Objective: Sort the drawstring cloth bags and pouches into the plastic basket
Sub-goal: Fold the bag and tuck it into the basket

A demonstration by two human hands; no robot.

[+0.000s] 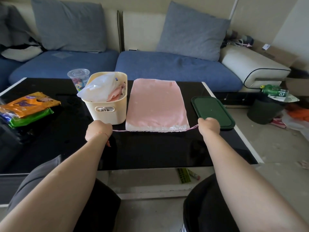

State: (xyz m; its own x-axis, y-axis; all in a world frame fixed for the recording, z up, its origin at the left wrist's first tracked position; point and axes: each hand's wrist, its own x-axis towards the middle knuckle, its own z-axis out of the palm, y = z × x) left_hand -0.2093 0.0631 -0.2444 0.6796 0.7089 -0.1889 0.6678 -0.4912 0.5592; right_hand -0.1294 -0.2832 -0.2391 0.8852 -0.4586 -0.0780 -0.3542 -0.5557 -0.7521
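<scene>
Pinching the drawstring ends, the left hand [98,129] and right hand [209,125] pull the cord taut across the pink bag's [157,104] mouth at frame centre. The bag lies flat, long axis running away from the person, touching the basket [108,113] on its left, nearer the left hand.

Pink drawstring bag [157,104] flat on table [150,148] — cords in both fists

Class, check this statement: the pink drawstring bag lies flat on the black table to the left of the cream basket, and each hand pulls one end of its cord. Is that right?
Not quite. In the head view the pink drawstring bag lies to the right of the cream basket, not the left. The rest holds: it lies flat on the black table, and the left hand and right hand each pull a cord end.
</scene>
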